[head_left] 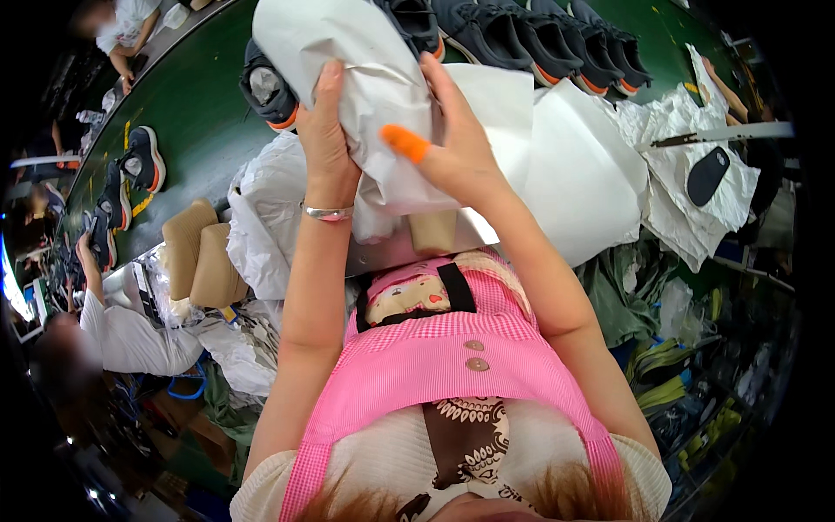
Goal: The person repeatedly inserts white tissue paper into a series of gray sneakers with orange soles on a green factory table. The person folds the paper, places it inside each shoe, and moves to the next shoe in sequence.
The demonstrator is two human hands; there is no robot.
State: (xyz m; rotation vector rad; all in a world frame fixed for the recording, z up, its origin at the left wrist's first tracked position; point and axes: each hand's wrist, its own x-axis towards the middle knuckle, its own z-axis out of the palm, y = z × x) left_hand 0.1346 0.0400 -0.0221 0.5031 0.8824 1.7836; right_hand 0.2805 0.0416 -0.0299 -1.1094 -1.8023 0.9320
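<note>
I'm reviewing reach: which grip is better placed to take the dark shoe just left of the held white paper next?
Probably the left grip: it is nearer the dark shoe, while the right grip is across the white paper. Both hold the paper, so the left would likely have to let go.

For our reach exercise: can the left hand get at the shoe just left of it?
Probably yes: the shoe, its near end uncovered, shows close beside the left hand, but the hand's grip would have to leave the paper first.
</note>
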